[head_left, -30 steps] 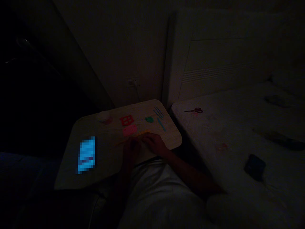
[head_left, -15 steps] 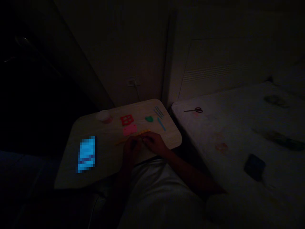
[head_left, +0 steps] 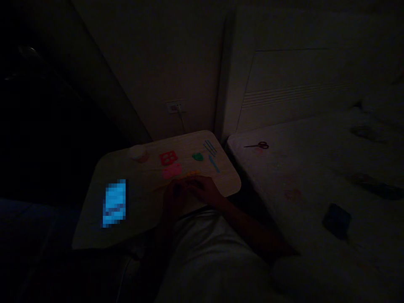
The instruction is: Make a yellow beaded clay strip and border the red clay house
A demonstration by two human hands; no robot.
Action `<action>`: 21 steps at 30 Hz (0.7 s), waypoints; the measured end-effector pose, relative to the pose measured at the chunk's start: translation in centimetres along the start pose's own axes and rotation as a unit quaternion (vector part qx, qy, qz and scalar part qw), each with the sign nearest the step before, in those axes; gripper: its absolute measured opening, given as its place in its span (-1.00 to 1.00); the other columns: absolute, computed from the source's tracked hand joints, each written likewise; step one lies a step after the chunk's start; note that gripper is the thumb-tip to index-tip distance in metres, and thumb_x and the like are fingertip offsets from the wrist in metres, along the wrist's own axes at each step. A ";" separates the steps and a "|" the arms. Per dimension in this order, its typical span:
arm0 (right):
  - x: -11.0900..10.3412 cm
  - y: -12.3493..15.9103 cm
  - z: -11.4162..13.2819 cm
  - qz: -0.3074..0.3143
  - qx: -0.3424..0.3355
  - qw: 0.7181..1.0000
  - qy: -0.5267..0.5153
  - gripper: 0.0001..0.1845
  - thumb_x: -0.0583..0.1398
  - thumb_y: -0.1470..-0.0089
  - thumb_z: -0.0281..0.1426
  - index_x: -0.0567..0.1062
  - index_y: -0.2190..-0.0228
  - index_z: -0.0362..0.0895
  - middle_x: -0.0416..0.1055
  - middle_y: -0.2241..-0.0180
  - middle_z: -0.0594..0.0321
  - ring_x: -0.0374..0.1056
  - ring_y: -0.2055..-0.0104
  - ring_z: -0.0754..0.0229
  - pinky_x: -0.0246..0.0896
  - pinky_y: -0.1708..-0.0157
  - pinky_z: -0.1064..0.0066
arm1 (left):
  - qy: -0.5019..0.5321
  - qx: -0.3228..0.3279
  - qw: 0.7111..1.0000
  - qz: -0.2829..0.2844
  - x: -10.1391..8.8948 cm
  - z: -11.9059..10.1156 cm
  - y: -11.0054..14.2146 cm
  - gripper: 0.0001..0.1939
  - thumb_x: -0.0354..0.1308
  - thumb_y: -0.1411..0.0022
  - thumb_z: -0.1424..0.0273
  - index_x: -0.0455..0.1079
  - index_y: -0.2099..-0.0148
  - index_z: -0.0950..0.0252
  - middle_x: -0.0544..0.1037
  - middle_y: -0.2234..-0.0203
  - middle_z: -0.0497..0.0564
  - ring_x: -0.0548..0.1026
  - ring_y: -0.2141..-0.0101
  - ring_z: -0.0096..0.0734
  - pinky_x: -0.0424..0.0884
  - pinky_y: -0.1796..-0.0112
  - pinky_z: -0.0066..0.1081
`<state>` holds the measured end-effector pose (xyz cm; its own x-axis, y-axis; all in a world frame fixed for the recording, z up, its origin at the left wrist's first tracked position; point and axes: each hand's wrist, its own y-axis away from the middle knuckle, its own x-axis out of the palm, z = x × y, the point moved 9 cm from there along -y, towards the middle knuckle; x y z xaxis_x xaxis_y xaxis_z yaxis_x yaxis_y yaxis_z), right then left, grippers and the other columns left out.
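The room is very dark. My left hand (head_left: pixel 173 198) and my right hand (head_left: pixel 205 189) rest close together at the near edge of a small wooden table (head_left: pixel 145 202). Both lie on a thin orange strip (head_left: pixel 179 180) that runs across the table. Their fingers look curled, but the dark hides whether they grip it. Just beyond the strip lie a pink piece (head_left: pixel 172 171), a red window-shaped piece (head_left: pixel 168 158) and a green lump (head_left: pixel 198 156).
A lit phone (head_left: pixel 115 203) glows blue on the table's left part. Thin blue sticks (head_left: pixel 211 148) and a pale round lid (head_left: pixel 137 153) lie at the far edge. To the right is a bed (head_left: pixel 315 176) with scissors (head_left: pixel 258 145) and a dark object (head_left: pixel 337 220).
The picture has grown slightly darker. My hands have stayed at the orange strip with only small shifts.
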<state>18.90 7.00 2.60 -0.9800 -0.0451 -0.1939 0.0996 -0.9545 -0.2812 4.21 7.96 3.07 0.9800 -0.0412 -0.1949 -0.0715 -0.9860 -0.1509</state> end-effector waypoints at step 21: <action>0.1 -0.1 0.0 0.008 -0.003 0.998 0.068 -0.75 0.16 -0.27 -0.28 0.55 0.35 -0.15 0.52 0.38 0.22 0.39 0.32 0.21 0.24 0.27 0.43 | -0.034 -0.002 0.999 0.003 0.0 -0.2 0.0 -0.87 0.21 -0.03 0.30 0.38 0.36 0.22 0.49 0.47 -0.07 0.44 0.39 -0.33 0.39 0.32 -0.38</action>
<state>18.76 7.11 2.66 -0.9458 -0.0198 -0.3241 0.1166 -0.9523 -0.2820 4.25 7.97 3.24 0.9648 -0.0366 -0.2603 -0.0766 -0.9864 -0.1453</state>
